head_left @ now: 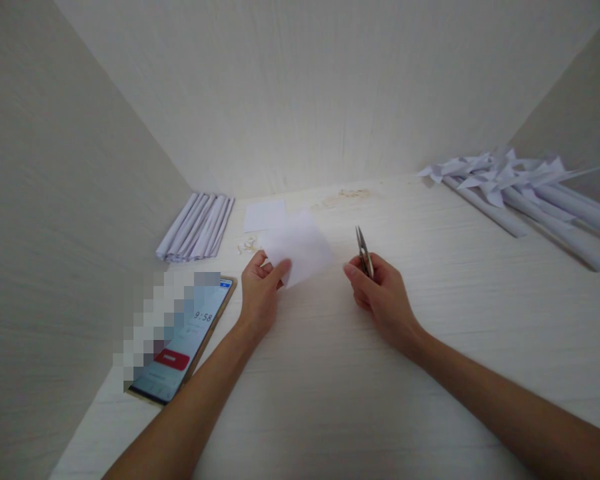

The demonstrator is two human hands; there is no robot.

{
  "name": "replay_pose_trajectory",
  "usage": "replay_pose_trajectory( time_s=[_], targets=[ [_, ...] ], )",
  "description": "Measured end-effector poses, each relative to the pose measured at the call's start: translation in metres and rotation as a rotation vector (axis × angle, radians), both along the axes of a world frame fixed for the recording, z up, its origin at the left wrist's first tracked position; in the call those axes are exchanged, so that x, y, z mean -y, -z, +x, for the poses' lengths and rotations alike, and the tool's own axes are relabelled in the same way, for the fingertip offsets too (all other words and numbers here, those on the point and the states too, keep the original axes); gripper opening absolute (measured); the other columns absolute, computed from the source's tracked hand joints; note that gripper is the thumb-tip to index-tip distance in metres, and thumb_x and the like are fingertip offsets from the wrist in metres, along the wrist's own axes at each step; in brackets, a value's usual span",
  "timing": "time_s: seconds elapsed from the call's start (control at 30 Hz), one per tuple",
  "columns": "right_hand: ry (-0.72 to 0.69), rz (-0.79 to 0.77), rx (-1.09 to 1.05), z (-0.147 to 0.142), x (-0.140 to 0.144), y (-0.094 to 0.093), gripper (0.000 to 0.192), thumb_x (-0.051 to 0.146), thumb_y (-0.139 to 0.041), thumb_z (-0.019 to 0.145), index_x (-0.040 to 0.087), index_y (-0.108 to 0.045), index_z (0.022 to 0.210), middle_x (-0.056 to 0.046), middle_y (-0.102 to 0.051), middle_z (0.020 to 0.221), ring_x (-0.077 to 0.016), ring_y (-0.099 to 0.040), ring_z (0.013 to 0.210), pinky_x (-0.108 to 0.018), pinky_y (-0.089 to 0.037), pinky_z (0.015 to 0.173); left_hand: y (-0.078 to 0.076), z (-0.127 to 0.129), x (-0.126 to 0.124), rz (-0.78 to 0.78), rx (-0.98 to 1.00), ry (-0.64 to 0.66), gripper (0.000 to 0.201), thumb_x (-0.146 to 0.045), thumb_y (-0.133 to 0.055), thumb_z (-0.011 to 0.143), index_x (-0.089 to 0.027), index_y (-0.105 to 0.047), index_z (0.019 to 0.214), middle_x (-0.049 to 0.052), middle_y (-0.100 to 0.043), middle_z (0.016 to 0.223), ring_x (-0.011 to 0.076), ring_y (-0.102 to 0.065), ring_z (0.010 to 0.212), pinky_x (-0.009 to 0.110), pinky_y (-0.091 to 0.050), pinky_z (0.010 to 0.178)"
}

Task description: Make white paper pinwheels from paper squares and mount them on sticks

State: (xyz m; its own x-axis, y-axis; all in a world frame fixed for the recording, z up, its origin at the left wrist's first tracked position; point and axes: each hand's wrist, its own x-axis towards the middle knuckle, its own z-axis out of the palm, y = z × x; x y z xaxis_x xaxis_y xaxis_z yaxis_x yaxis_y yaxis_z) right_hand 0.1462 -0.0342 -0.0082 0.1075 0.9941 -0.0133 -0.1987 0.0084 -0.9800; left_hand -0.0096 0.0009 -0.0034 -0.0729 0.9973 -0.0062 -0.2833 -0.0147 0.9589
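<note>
Between the thumb and fingers of my left hand (263,287) is a white sheet of paper (303,247), pinched at its lower left corner and held above the table. My right hand (380,290) is closed around a pair of small thread snips (364,252), whose pointed blades face up and away from me, slightly apart. The snips and the sheet do not touch. Behind the held sheet lies another white paper square (264,215) on the table. A small cluster of pale, thin bits (251,245) sits just beyond my left fingers.
Rolled white paper tubes (197,227) are stacked at the back left. Paper pinwheels on tube sticks (520,187) pile up at the right. A phone (190,340), partly blurred out, lies left of my left forearm. Thin tan loops (354,193) rest near the back wall.
</note>
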Motion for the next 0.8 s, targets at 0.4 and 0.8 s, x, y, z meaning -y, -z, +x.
replay_pose_trajectory(
  time_s=[0.4,0.8],
  targets=[
    [0.003,-0.040,0.174,-0.0006,-0.0023,0.0016,0.023,0.035,-0.061,0.062,0.016,-0.050,0.059,0.008,-0.032,0.041,-0.0038,-0.025,0.034,-0.020,-0.016,0.033,0.0029,0.0030,0.0050,-0.002,-0.094,0.085,0.024,-0.031,-0.062,0.063,-0.017,-0.057,0.081,-0.003,-0.064,0.064,0.0091,-0.058,0.056,0.021,-0.046,0.055],
    [-0.067,-0.121,-0.192,-0.0044,-0.0009,-0.0042,0.022,0.028,-0.066,0.058,0.016,-0.048,0.058,0.011,-0.030,0.037,-0.0010,-0.020,0.030,-0.018,-0.010,0.029,0.0030,0.0063,0.0076,-0.102,0.032,0.102,0.014,-0.029,-0.065,0.060,-0.015,-0.063,0.062,-0.001,-0.065,0.062,0.0050,-0.057,0.051,0.013,-0.045,0.047]
  ],
)
